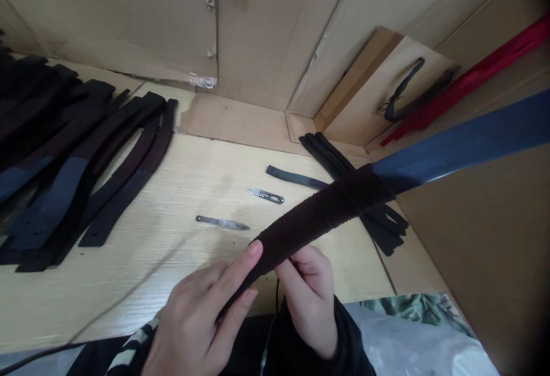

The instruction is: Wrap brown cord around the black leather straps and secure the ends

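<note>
A long curved flat strip (pixel 315 212) runs from my hands up to the right. Its near part wears a dark brown, ribbed fabric sleeve, and the far part is bare, smooth blue-grey. My left hand (pixel 201 307) grips the near end, thumb and fingers on opposite sides. Pinched closed, my right hand (pixel 311 298) is at the strip's lower edge; its fingertips are partly hidden behind the fabric. Beyond the hands on the table lie thread snips (pixel 266 195) and a small worn metal blade (pixel 222 223).
Many similar dark strips (pixel 124 181) are piled at the left. A few black strips (pixel 339 158) lie at the right, partly behind the held one. Cardboard walls (pixel 258 26) enclose the back and right of the table (pixel 172 238). A red strip (pixel 472 83) leans at the right.
</note>
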The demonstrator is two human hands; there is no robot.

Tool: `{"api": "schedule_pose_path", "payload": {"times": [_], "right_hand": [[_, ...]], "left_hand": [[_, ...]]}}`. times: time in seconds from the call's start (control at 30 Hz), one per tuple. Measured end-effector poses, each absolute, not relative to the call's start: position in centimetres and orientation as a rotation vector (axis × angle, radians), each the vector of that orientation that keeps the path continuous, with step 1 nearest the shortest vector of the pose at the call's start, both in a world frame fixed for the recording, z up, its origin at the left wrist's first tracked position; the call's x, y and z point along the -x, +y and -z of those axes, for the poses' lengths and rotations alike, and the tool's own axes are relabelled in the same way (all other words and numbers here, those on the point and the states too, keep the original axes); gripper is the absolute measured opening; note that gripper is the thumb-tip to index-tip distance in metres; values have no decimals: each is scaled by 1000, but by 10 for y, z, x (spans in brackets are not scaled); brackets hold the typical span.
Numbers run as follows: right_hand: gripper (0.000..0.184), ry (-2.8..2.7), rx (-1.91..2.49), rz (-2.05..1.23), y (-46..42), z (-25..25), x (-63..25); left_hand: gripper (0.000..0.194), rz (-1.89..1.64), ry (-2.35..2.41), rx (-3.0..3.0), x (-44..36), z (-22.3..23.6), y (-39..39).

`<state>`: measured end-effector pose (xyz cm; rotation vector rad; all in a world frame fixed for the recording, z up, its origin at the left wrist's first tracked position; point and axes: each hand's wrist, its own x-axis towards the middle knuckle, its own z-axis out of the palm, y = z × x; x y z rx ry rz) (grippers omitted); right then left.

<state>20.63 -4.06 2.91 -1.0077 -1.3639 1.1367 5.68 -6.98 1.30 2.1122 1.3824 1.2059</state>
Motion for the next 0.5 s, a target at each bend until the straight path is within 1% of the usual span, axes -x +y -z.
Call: {"api": "schedule_pose_path", "payload": {"times": [0.23, 0.33, 0.43, 0.5], "right_hand": [[20, -1384, 1062, -1112, -37, -32, -204], [21, -1400, 1071, -1103, -37, -35, -203], [21, -1398, 1071, -1101, -37, -37, -203], [21, -1394, 1072, -1098, -36, -38, -202]], "left_hand": [[52, -1247, 1420, -2290, -54, -8, -66], [57, -1237, 1460, -2356, -52, -3, -66], [66, -1134, 1519, -2398, -50, 0, -67], [68, -1121, 1544, -2440, -50, 1, -67]]}}
